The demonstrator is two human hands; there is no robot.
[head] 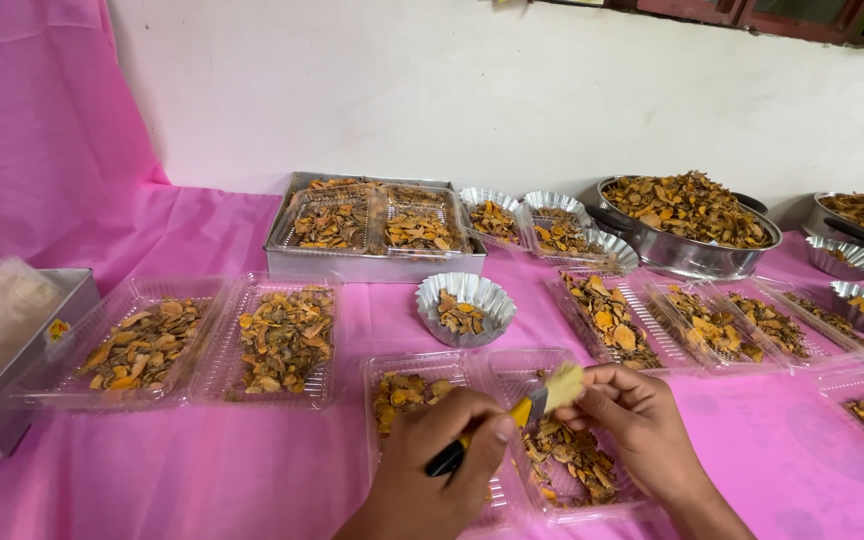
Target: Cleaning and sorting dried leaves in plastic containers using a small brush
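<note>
Pink cloth (202, 470) covers the table. Nearest you, your left hand (442, 450) is closed around a knife (487, 432), its blade angled up and right. Your right hand (632, 415) pinches a pale root piece (562, 385) at the blade tip, seemingly touching it, its long axis slanting up-right. Both hover over a clear tray (552, 505) of dried orange slices. Farther back: foil cup (465, 300), metal bowl (687, 250).

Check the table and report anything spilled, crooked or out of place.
Nothing stands out. The dried slices sit inside the clear trays, with none loose on the pink cloth. The left hand holds a knife against a pale piece in the right hand.
</note>
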